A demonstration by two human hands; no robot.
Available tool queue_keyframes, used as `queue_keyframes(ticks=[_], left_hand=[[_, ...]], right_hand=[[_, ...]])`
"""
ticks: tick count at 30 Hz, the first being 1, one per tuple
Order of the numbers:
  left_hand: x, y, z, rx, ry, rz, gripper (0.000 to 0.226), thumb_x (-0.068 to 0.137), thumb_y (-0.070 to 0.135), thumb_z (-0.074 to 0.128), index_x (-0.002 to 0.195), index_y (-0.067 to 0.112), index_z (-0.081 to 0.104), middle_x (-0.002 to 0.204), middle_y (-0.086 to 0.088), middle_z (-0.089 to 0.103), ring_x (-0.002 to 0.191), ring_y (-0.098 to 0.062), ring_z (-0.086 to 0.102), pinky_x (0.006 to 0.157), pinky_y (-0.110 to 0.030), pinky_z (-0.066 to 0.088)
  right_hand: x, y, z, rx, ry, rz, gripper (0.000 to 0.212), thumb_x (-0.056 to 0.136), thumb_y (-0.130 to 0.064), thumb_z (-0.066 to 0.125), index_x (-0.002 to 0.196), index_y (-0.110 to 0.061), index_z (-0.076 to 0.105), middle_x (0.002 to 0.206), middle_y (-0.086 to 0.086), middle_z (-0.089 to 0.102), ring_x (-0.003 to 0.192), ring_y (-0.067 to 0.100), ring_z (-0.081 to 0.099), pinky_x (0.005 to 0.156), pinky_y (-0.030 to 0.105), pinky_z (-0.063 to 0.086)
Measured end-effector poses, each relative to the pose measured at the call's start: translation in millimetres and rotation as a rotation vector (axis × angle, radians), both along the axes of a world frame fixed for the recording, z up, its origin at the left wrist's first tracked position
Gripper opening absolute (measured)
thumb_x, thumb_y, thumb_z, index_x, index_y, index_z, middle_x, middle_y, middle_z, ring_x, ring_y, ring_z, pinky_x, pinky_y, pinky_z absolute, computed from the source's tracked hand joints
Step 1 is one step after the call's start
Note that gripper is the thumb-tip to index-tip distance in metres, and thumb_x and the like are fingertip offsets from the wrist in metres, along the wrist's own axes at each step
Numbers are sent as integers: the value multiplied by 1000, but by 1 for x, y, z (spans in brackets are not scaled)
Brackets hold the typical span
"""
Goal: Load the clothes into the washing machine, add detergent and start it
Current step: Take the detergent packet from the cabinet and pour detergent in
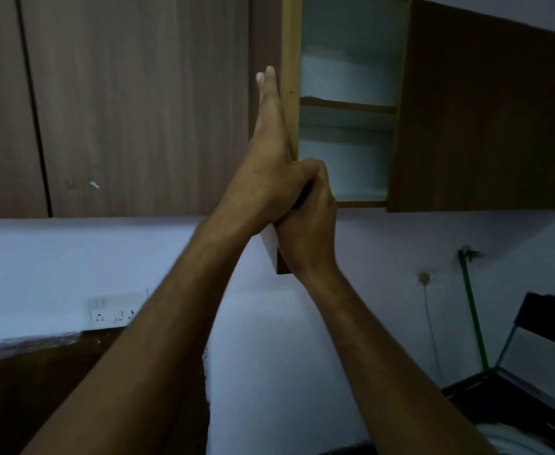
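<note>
I am looking up at a wall cabinet (348,152) whose left door (290,44) stands open, seen edge-on. My left hand (269,149) lies flat against the door's outer face, fingers straight and pointing up. My right hand (309,221) grips the door's lower edge, fingers curled round it. The shelves inside are pale, and I make out nothing on them. No clothes or detergent are in view.
The cabinet's right door (482,110) is shut. Tall brown doors (121,103) fill the left. On the white wall are a switch panel (115,310), a socket (423,277) and a green hose (473,316). A dark appliance with a raised lid (545,326) sits at the lower right.
</note>
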State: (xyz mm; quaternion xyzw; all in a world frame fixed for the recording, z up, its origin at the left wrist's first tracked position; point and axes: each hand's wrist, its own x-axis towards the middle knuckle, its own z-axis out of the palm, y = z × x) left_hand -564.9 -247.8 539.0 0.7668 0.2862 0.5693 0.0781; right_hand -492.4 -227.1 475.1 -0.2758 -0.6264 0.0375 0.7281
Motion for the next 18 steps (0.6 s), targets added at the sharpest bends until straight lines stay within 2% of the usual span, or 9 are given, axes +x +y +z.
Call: queue_keyframes(ticks=[3, 6, 9, 10, 11, 14, 16, 18], left_hand=[[7, 1, -2, 12, -32, 10, 110, 84, 0, 65, 153, 27, -16, 163, 5, -12, 147, -25, 23, 109, -45, 42], [9, 6, -5, 42, -60, 3, 109, 83, 1, 66, 153, 29, -13, 163, 6, -4, 141, -26, 34, 105, -46, 46], [12, 8, -9, 64, -108, 13, 106, 84, 5, 68, 155, 31, -7, 162, 10, 8, 116, -9, 56, 86, -28, 57], [12, 8, -11, 66, -133, 5, 104, 84, 5, 67, 155, 31, -5, 161, 11, 11, 110, -5, 57, 82, -23, 57], [14, 9, -12, 68, -148, 8, 102, 86, 7, 67, 155, 31, -4, 160, 11, 13, 111, -4, 56, 83, -23, 56], [22, 11, -17, 103, -160, 125, 97, 88, 11, 65, 155, 28, -4, 161, 9, 14, 136, -10, 38, 105, -32, 46], [33, 8, -18, 144, -181, 211, 95, 89, 12, 63, 155, 23, -4, 162, 5, 12, 140, -4, 25, 108, -20, 34], [46, 7, -23, 204, -220, 244, 93, 87, 13, 60, 155, 18, -4, 163, 0, 8, 143, -4, 18, 109, -17, 30]], right_hand=[[10, 6, 1, -17, -51, 36, 22, 88, -8, 66, 102, -7, 49, 81, -15, 54, 71, -12, 59, 58, 5, 46], [14, 10, 2, 18, -73, 57, 24, 86, -11, 66, 102, -3, 51, 81, -14, 55, 71, -10, 59, 59, 6, 47], [17, 12, 0, 37, -82, 112, 34, 80, -21, 65, 105, -3, 52, 84, -14, 56, 73, -7, 61, 63, 8, 50], [17, 13, 0, 33, -92, 131, 38, 79, -25, 64, 106, -1, 52, 85, -14, 57, 75, -5, 61, 65, 10, 51], [18, 15, 0, 23, -103, 152, 40, 78, -26, 62, 107, 0, 52, 85, -13, 57, 75, -4, 61, 66, 11, 52], [31, 18, 7, -48, -201, 250, 36, 81, -24, 61, 105, 1, 51, 86, -5, 57, 74, 0, 61, 66, 14, 53], [45, 19, 11, -130, -240, 431, 34, 86, -33, 59, 98, -1, 56, 81, 6, 57, 69, 7, 58, 62, 18, 49], [57, 20, 14, -203, -151, 652, 31, 87, -44, 60, 82, -13, 64, 71, 4, 55, 63, 14, 52, 60, 27, 44]])
